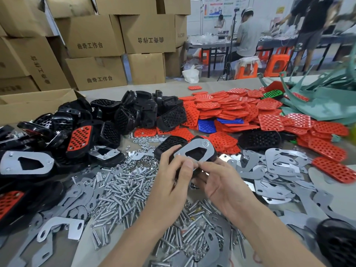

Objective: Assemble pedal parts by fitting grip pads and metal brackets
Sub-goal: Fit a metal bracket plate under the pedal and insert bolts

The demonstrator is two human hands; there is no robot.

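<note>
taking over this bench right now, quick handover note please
Hands: left hand and right hand both pinch the near end of one pedal, its bracket facing up.
Stock: red grip pads far right, loose brackets right, bolts in front, nuts centre, black pedal bodies behind.
Done: finished pedals piled left; a fastener shows at the held bracket's far corner.
Left: probably fasten the near end, then work through the stock.
</note>
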